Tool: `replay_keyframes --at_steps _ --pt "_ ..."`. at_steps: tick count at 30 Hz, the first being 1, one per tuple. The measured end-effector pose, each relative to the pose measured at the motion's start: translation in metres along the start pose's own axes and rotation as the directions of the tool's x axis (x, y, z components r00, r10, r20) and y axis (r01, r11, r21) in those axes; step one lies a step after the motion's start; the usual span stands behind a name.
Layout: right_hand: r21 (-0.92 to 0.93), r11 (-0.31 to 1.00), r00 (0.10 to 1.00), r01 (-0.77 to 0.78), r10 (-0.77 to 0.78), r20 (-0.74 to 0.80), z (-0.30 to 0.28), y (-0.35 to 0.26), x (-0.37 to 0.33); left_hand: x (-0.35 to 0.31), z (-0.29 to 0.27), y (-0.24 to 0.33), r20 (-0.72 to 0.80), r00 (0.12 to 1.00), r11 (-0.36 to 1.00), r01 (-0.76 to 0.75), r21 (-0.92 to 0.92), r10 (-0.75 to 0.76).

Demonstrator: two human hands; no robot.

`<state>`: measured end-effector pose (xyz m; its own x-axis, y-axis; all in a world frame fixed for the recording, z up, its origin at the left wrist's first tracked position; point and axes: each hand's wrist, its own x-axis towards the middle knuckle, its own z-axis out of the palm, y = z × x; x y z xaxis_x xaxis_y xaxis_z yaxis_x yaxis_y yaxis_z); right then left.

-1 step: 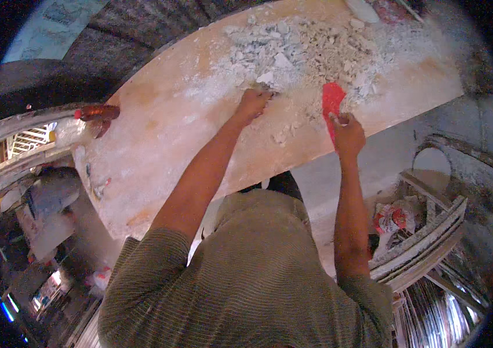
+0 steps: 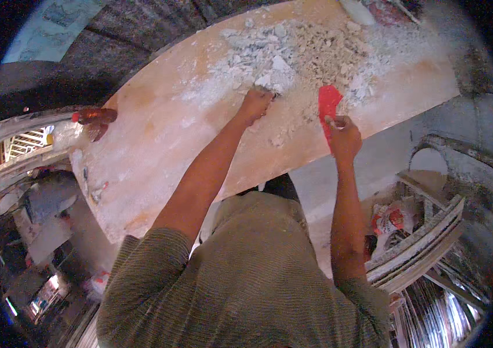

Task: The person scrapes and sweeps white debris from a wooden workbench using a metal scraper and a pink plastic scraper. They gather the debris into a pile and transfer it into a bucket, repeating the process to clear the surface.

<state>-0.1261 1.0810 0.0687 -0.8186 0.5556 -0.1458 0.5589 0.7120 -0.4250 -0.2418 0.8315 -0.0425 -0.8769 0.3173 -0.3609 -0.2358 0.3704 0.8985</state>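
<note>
A pile of white crumbled lumps and powder (image 2: pixel 310 49) lies on the far part of a tan wooden board (image 2: pixel 159 145). My left hand (image 2: pixel 256 103) reaches to the near edge of the pile, its fingers closed on a pale angular chunk (image 2: pixel 276 78). To the right, my right hand (image 2: pixel 344 136) grips the handle of a flat red scraper (image 2: pixel 328 103). The scraper's blade points away from me and rests on the board at the rim of the pile. Both forearms stretch out over the board.
A red-brown object (image 2: pixel 94 116) lies at the board's left corner. Curved white mouldings (image 2: pixel 426 243) are stacked at the lower right, with a red and white bag (image 2: pixel 388 220) beside them. An arched grey piece (image 2: pixel 432 156) stands behind. Cluttered shelves fill the left side.
</note>
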Motion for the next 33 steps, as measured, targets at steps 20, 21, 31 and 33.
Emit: replay_keyframes --at_steps 20,21,31,33 --pt "-0.263 0.877 0.905 0.403 -0.339 0.256 0.110 0.000 -0.025 0.038 -0.013 0.071 0.189 0.957 0.969 0.194 0.152 -0.221" --pt "-0.285 0.897 0.937 0.338 -0.292 0.194 0.100 0.006 0.001 0.021 -0.031 0.075 0.218 0.951 0.974 0.201 0.104 -0.219" --pt "-0.065 0.818 0.800 0.572 -0.538 0.265 0.125 -0.100 -0.023 -0.186 -0.204 0.002 -0.129 0.917 0.919 0.352 -0.178 -0.376" --pt "0.052 0.719 0.650 0.693 -0.653 0.389 0.161 -0.160 -0.077 -0.219 -0.232 -0.012 -0.212 0.879 0.901 0.392 -0.187 -0.427"
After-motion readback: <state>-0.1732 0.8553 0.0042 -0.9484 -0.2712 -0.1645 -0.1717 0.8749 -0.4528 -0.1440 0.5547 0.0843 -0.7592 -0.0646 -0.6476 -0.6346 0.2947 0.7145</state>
